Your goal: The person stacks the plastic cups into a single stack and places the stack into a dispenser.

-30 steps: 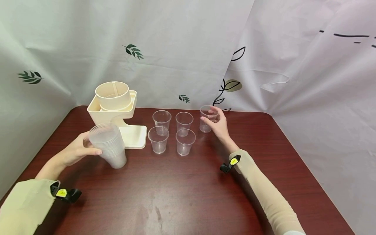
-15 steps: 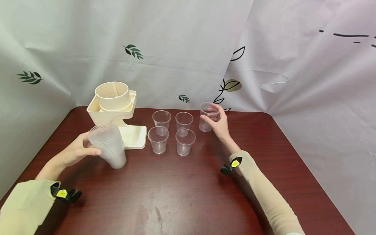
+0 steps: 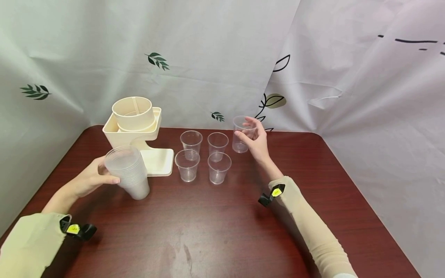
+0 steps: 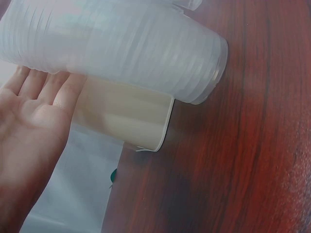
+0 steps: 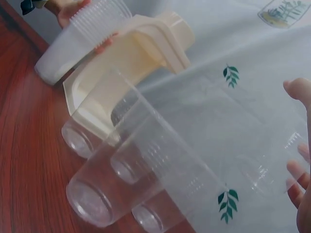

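Just inside right hand (image 3: 258,142), clear cup (image 3: 239,143), inside left hand (image 3: 88,177), tilted cup stack (image 3: 131,172)

Cup stack (image 3: 132,173) left of four cups (image 3: 188,170)

Soft, bright light leaves glare on the tabletop (image 3: 194,235); wrist views look hazy.

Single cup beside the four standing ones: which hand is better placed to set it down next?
Right, most likely: the right hand holds the single cup near the four standing cups, while the left hand is on their far side, holding the cup stack.
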`<state>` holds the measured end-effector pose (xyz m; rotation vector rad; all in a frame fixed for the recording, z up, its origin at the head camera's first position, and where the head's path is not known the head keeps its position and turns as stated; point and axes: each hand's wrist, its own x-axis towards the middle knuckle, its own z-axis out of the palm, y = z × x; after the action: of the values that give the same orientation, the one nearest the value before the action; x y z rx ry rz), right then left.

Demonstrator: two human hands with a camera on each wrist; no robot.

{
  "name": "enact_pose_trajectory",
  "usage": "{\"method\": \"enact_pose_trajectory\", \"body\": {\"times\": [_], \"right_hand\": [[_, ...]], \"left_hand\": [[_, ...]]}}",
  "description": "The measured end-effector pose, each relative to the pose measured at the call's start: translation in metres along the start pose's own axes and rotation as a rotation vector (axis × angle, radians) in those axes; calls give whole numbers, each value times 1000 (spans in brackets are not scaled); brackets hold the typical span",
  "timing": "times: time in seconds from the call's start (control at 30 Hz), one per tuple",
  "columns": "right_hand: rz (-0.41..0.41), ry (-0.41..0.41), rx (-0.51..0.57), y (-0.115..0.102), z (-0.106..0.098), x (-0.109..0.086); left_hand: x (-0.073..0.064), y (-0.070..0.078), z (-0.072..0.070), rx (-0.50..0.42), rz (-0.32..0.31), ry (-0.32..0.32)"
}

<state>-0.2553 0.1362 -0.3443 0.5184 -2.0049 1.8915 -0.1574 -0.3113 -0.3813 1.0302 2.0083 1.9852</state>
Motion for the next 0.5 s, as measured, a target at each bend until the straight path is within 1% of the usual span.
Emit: {"method": "enact_pose_trajectory", "body": {"times": [0.23,0.5], "right_hand": [[9,-28,6,-7,7,0],[-4,-49,17,-14,13,0]], "left_hand": [[0,1,1,3,-7,3],[-1,2,2,2,-35,20]]}}
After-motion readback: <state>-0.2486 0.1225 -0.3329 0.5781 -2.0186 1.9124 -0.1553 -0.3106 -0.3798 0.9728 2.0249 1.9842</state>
